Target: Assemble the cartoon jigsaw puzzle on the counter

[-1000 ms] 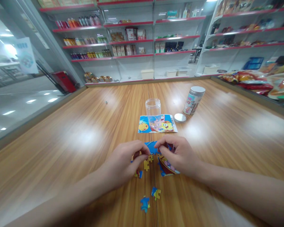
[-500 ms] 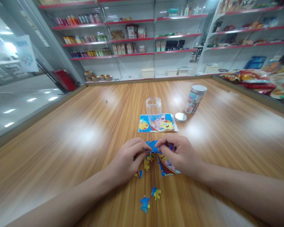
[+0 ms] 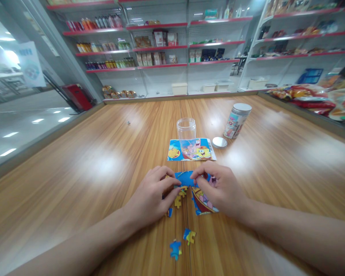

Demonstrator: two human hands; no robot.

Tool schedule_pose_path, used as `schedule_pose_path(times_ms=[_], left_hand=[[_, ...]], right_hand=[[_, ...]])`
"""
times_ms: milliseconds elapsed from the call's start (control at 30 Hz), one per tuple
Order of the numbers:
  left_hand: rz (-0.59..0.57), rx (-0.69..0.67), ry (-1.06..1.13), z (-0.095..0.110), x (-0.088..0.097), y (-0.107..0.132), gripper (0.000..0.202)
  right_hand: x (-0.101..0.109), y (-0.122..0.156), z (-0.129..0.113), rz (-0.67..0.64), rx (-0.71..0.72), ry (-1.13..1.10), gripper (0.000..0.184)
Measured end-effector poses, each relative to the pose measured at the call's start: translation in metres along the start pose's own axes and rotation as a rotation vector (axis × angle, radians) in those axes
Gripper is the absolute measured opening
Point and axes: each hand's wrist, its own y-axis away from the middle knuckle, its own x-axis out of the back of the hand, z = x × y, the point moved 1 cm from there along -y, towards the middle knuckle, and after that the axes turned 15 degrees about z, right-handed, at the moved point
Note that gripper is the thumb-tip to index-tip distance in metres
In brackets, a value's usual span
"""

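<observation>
A partly joined jigsaw puzzle lies before me, with a blue upper strip (image 3: 184, 179) and a boat section (image 3: 201, 202) on the right. My left hand (image 3: 156, 191) is at its left side, thumb and index finger closed at the puzzle's edge. Under and beside these fingers are yellow jigsaw pieces (image 3: 178, 200), partly covered. My right hand (image 3: 218, 188) is above the right part, fingertips drawn together over the blue strip; what they pinch, if anything, is hidden. Nearer me lie a blue loose piece (image 3: 175, 250) and a blue-and-yellow piece (image 3: 189, 236).
Beyond the puzzle lies a cartoon picture sheet (image 3: 204, 152), with a clear jar (image 3: 186, 129) at its back edge. To the right are a silver lid (image 3: 219, 142) and a labelled canister (image 3: 237, 121). Stocked shelves (image 3: 161, 48) stand past the wooden table (image 3: 103, 165).
My left hand has shifted slightly left, and the fingertips of my right hand have moved slightly right. More of the blue strip shows between them.
</observation>
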Motion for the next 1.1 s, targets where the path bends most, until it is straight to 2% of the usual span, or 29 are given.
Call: schedule_pose_path(times_ms=[333,567,733,967,1033,1100], left_hand=[[-0.048,0.016,0.045,0.001,0.002,0.003,0.015],[-0.047,0.054,0.032,0.005,0.009,0.006,0.016],[-0.096,0.050,-0.017,0.007,0.010,0.008,0.021],[-0.114,0.071,0.013,0.008,0.010,0.006,0.011],[-0.122,0.073,0.025,0.008,0.010,0.005,0.010],[-0.126,0.072,0.031,0.007,0.010,0.006,0.009]], right_hand=[[0.009,0.007,0.001,0.039,-0.042,0.019,0.016],[0.011,0.007,0.000,0.057,-0.061,0.023,0.015],[0.012,0.007,-0.001,0.071,-0.070,0.004,0.014],[0.011,0.005,0.002,0.061,-0.068,-0.010,0.014],[0.013,0.005,0.001,0.073,-0.021,0.002,0.014],[0.015,0.005,-0.003,0.064,0.120,0.018,0.014]])
